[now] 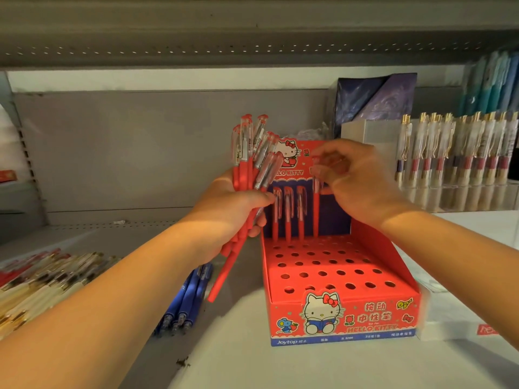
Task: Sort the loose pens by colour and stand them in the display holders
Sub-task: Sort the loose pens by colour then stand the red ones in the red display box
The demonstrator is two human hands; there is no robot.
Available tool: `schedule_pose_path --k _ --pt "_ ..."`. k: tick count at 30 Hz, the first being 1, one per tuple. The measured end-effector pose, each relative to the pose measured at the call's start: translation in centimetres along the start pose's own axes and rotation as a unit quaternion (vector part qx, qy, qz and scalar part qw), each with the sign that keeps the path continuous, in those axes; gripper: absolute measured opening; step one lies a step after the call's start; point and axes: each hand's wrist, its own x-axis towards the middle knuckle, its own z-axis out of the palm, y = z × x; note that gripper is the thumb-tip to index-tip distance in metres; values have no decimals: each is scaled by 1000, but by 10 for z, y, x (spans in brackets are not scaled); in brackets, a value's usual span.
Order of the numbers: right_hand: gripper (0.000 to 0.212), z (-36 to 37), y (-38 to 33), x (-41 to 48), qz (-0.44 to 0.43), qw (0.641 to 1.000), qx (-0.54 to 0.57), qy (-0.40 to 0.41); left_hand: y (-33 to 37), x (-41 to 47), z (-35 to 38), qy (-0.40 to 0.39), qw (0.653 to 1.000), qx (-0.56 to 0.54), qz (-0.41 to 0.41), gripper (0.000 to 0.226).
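- The left hand [233, 203] is closed round a bundle of red pens [247, 167], clip ends up and fanned, tips hanging below the fist.
- The right hand [356, 181] pinches the top of a single red pen [316, 214], held upright at the fourth hole of the back row in the red display holder [337, 313]. Whether it is fully seated cannot be told; its top stands higher than its neighbours.
- Three red pens [288, 214] stand in that row to its left. All other holes are vacant.
- Blue pens [185, 301] lie loose on the shelf [252, 366], just left of the holder; cream and gold pens [42, 279] lie further left.
- Handling, as judged: the pens are light, stiff and smooth-barrelled. One is best taken near the clip and guided straight down. The fanned bundle could shed a pen if the grip eases.
- Edges: the holder's back card and raised side walls hem in the back row, and the holes are snug.
- Room: the front rows lie open to approach from above. A clear rack [449, 153] of pens stands well to the right, and the upper shelf [252, 37] limits lift.
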Motion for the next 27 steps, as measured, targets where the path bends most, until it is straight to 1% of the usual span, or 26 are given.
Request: schedule_pose_path --k 3,5,6,9,11,14,17,18,20,21,22,23,24,25,27 --pt "34 -1 0 2 -5 1000 -10 -1 3 -3 3 9 1000 -17 9 33" --pt "33 -1 3 2 1 999 -31 -14 6 -6 5 19 999 -33 19 36" --pt "32 -1 6 1 12 999 -42 -28 7 -6 5 21 999 -37 22 34" --pt "33 2 13 -2 45 993 -82 -70 7 -5 4 11 998 -41 35 17" --pt "28 1 13 -1 46 991 -102 -69 9 -7 4 4 998 -50 43 13" --pt "21 0 10 -2 47 986 -144 -72 12 -11 5 -6 996 -78 43 15" --pt "18 2 8 -7 43 961 -243 -123 14 -12 6 -16 993 -107 42 17" --pt "20 3 6 -9 31 956 -262 -127 15 -12 6 -17 993 -111 42 19" --pt "27 3 -1 -9 -10 956 -276 -95 16 -13 7 -16 992 -118 40 20" --pt "30 3 -6 -9 -29 964 -254 -72 17 -13 8 -15 991 -124 38 20" --pt "27 4 -13 -10 -36 979 -193 -61 17 -13 9 -13 991 -131 35 19" --pt "22 6 -21 -13 -30 991 -106 -71 18 -13 9 -10 990 -140 31 19" --pt "18 9 -28 -17 -17 995 -18 -98 18 -13 9 -4 989 -147 27 18" --pt "17 13 -33 -21 -1 991 46 -123 18 -13 10 5 988 -151 24 18" --pt "26 18 -37 -29 18 985 93 -142 18 -14 11 20 988 -153 20 18"
